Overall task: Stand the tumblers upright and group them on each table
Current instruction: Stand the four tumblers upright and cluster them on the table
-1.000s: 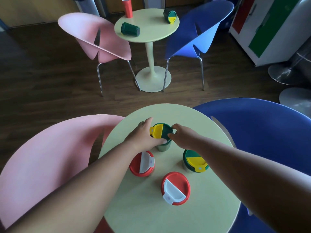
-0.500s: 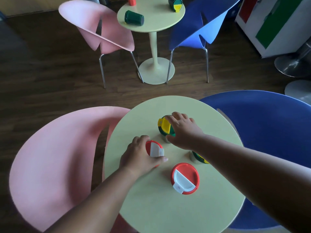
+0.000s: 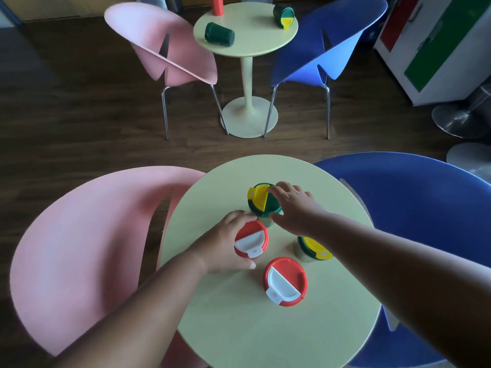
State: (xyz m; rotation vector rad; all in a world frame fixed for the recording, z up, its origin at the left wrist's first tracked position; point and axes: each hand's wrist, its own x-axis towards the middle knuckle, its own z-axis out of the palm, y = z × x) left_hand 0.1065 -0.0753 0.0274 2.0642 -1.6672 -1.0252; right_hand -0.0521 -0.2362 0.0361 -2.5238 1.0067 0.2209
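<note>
Glossy plastic lids (image 3: 285, 285) — matt table (image 3: 265, 335) (wood-look floor (image 3: 79, 115)).

two bare forearms come in from the bottom edge, with no sleeve reaching into view on either. the left hand (image 3: 225, 241) and the right hand (image 3: 297, 208) are bare too: no glove, ring, watch or band shows on fingers or wrists. the nails that show are short and unpainted.
</note>
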